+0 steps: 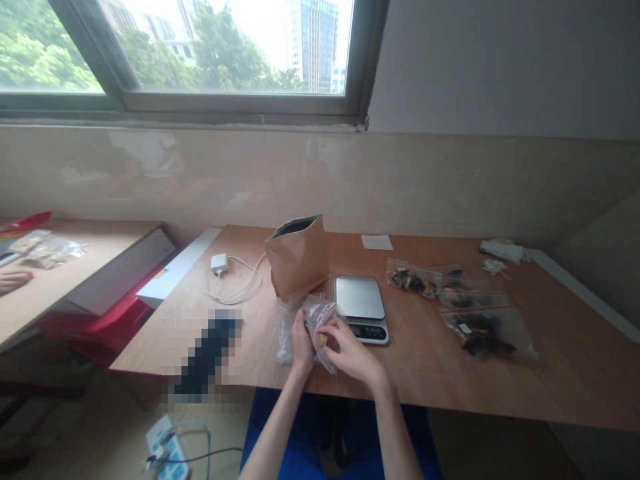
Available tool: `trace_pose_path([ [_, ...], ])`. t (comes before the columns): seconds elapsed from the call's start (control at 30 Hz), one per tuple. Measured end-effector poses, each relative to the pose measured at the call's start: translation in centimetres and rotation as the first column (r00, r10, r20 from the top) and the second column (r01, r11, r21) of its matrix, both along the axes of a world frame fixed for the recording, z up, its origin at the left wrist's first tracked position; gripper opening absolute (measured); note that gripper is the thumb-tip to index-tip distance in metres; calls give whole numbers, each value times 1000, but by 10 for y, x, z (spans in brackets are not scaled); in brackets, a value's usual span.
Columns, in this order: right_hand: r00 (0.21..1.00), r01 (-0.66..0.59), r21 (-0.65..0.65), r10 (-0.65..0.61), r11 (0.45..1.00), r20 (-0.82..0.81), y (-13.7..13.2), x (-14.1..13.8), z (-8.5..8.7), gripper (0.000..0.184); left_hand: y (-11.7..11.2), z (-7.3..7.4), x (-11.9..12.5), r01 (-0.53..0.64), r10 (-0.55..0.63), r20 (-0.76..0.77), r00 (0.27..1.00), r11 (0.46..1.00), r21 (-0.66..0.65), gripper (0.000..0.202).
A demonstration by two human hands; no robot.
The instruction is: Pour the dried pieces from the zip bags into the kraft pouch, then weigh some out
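One thin, crinkled plastic bag (314, 311) is being gripped over the wooden table (425, 373) by the left hand (303, 341); the right hand (346, 347) is pinching a tan lump (322, 339) at the bag's mouth. A boxy paper bag (300, 263) is standing behind; the right hand is partly hiding a flat, metal-topped scale (359, 299).

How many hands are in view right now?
3: the left hand holding the clear zip bag, the right hand at its opening, and another person's hand at the left edge, by the neighbouring table. Others may be hidden.
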State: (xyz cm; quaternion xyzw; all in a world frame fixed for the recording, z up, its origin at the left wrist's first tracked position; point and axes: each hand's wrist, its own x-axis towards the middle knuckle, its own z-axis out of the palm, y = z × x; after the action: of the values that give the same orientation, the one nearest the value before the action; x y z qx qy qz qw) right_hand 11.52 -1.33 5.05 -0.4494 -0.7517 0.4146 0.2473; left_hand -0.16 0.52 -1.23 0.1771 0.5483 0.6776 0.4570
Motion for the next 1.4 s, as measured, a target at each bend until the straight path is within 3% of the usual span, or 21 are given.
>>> trace_pose_path([
  [0.2, 997, 61, 13, -61, 998, -37, 2, -7, 0, 26, -3, 1, -1, 36, -36, -97, 995, 999, -1, 32],
  [0.4, 996, 33, 55, -37, 998, 84, 0, -14, 0, 25, -2, -3, -2, 24, -25, -100, 995, 1000, -12, 29],
  [0.6, 988, 24, 40, -30, 999, 151, -1, -15, -2, 36, -3, -9, -4, 0, -7, -162, 987, 999, -42, 24],
  [0.73, 990, 29, 11, -30, 1000, 134, -1, -15, 0, 32, -3, -6, -3, 52, -51, -163, 985, 999, 4, 29],
  [0.9, 994, 76, 58, -80, 995, 75, -1, -20, 2, 20, -1, -4, -3, -3, 2, -79, 997, 1000, -9, 26],
  [1.03, 986, 101, 106, -113, 989, 121, -3, -23, 0, 12, -2, 0, -5, 18, -18, -90, 996, 1000, -8, 25],
  [1.23, 984, 40, 41, -47, 998, 175, -2, -16, -7, 23, -7, 6, -3, 82, -75, -149, 986, 996, 39, 28],
  [1.4, 989, 21, 32, -25, 999, 149, 0, -14, -2, 17, -5, 2, -2, 99, -92, -139, 986, 994, 49, 33],
])
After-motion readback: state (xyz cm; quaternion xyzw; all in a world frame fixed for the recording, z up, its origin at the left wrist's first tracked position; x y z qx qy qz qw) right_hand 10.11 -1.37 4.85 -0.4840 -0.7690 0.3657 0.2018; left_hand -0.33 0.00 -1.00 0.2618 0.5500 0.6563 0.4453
